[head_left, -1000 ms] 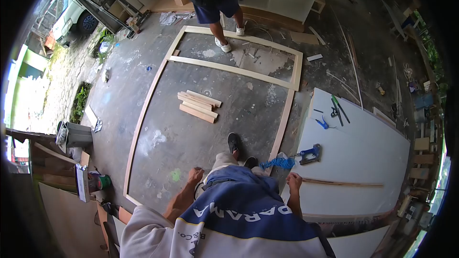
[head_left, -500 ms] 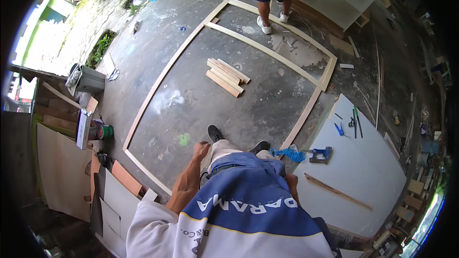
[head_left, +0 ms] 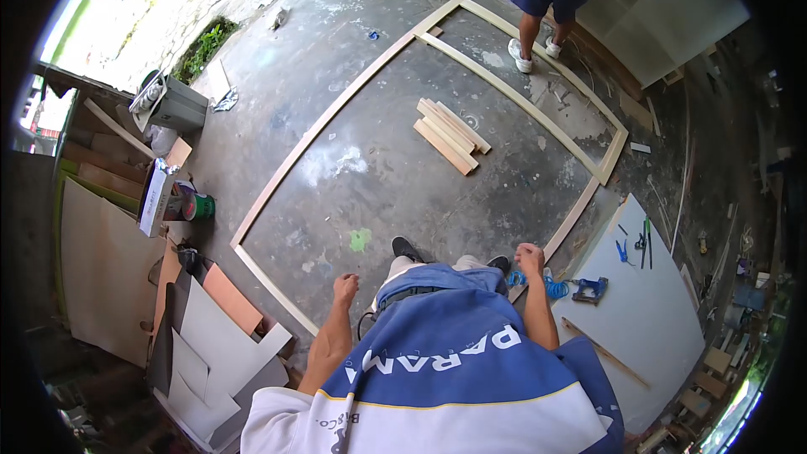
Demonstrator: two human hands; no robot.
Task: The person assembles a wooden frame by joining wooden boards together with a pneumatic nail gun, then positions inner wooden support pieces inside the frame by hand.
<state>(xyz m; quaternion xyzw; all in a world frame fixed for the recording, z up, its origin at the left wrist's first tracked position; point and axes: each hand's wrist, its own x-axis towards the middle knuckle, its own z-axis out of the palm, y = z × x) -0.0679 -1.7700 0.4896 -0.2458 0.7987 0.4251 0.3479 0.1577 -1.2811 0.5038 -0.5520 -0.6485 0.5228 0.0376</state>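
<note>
My left hand point(head_left: 345, 287) hangs in front of me with its fingers curled in, and nothing shows in it. To the right, my right hand point(head_left: 530, 259) is raised near the wooden frame's edge, fingers also curled, with no object visible in them. A large pale wooden frame point(head_left: 313, 136) with a crossbar point(head_left: 509, 102) lies flat on the floor around my feet. Inside it rest several short wooden strips point(head_left: 450, 136), side by side. Close to my right hand are a coiled blue air hose point(head_left: 555, 287) and a blue nail gun point(head_left: 590, 289).
A white panel point(head_left: 647, 319) at right carries pliers point(head_left: 622, 250) and a long wood strip point(head_left: 607, 351). Another person point(head_left: 538, 21) stands at the frame's far side. Board offcuts point(head_left: 202, 328), a grey bin point(head_left: 178, 105) and a green can point(head_left: 198, 206) stand at left.
My right hand has come up into view on the right. My left hand is slightly lower in view. The view has shifted, so the frame and strips appear farther right.
</note>
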